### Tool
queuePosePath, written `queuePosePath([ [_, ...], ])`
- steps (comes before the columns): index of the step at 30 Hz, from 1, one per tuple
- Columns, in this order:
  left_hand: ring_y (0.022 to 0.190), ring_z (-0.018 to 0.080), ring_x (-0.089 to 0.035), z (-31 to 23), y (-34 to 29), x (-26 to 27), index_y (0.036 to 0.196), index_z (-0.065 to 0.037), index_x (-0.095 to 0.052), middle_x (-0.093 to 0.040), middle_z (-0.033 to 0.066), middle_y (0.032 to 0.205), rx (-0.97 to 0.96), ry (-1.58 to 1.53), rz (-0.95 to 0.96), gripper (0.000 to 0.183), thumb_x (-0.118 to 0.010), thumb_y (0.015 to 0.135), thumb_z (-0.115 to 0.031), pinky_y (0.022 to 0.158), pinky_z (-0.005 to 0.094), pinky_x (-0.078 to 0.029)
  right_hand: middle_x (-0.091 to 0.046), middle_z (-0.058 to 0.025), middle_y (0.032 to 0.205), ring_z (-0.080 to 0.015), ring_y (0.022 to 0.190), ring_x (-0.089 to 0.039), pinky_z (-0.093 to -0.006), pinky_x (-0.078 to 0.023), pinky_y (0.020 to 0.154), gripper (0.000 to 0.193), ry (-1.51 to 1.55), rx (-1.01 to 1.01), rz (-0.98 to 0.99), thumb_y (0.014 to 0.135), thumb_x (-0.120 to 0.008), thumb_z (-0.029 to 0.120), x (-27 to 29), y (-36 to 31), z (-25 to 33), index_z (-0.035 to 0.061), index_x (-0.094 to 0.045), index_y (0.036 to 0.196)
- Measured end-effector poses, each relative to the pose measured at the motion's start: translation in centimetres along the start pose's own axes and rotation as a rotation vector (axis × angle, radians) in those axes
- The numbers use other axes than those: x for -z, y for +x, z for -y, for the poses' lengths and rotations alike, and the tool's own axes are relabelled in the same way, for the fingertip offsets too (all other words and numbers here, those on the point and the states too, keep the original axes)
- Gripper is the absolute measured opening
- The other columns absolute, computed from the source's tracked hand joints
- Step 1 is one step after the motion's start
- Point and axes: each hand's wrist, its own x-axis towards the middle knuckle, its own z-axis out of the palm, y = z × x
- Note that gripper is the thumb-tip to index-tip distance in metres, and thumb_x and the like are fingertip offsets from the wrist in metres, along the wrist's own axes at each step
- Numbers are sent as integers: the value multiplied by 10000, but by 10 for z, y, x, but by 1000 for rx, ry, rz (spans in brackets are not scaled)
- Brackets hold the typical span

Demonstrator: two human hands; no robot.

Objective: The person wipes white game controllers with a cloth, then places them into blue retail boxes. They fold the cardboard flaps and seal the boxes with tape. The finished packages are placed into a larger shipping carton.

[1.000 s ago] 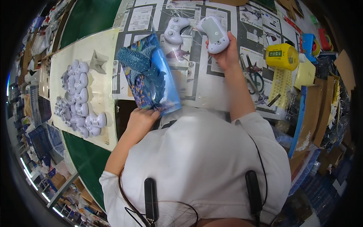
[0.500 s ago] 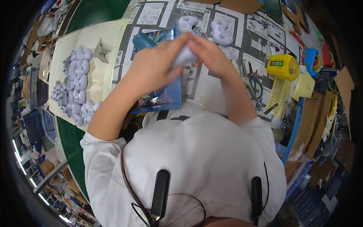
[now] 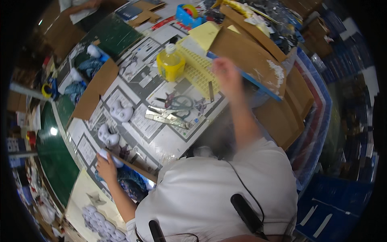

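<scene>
The left hand [image 3: 106,168] grips a pale controller [image 3: 117,161], its long axis slanting down rightward, printed sheets [image 3: 146,125] beyond the fingers; the blurred right hand's [image 3: 228,74] finger state cannot be told.

L-hand grip [image 3: 107,170] holds white ctrlr [image 3: 116,160]; R-hand grip [image 3: 226,73] blurred, nr brown cardbd box [image 3: 250,59]. 2 more ctrlrs [image 3: 121,111] on table [image 3: 164,147], scissors [image 3: 180,105] nr ylw btl [image 3: 170,67].

Blurred right hand [image 3: 228,76]; pale object [image 3: 117,161] partly hidden by left hand [image 3: 107,168]; co-worker [image 3: 79,14] cut off above
</scene>
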Motion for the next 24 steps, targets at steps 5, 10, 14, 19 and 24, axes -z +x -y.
queuePosePath([
  [5,1086,291,-460,44,31,-8,1247,-32,-379,-451,199,1208,-274,-456,-350,486,-434,875,-340,901,364,-349,-577,-217,979,-342,893,-565,-407,-437,781,395,-984,-493,-248,800,-481,344,193,71,-102,-6,-617,922],
  [10,1060,189,-454,28,-9,153,1211,-33,-430,-502,126,1133,-396,-919,-508,356,-392,913,-224,903,293,-336,-594,-149,1016,-292,893,-574,-374,-452,773,463,-801,-539,-176,706,-659,333,257,74,-203,86,-571,1087],
  [14,1030,182,-473,7,-56,200,1181,-24,-457,-517,121,1111,-485,-942,-550,327,-377,913,-195,897,292,-342,-600,-152,987,-300,897,-569,-373,-451,775,410,-1015,-370,-249,722,-642,287,224,75,-192,78,-571,1067],
  [19,945,176,-511,-31,-70,168,1080,26,-508,-556,117,1006,-569,-1014,-413,267,-397,885,-120,858,280,-366,-612,-153,915,-325,877,-567,-385,-448,767,303,-989,-546,-207,713,-638,193,252,78,-202,62,-594,982],
  [24,896,147,-506,-43,-83,128,995,37,-533,-558,84,935,-571,-1039,-201,214,-448,862,-108,827,260,-370,-633,-110,802,-226,759,-601,-311,-454,666,226,-577,-313,-474,697,-634,96,226,58,-171,41,-604,914],
])
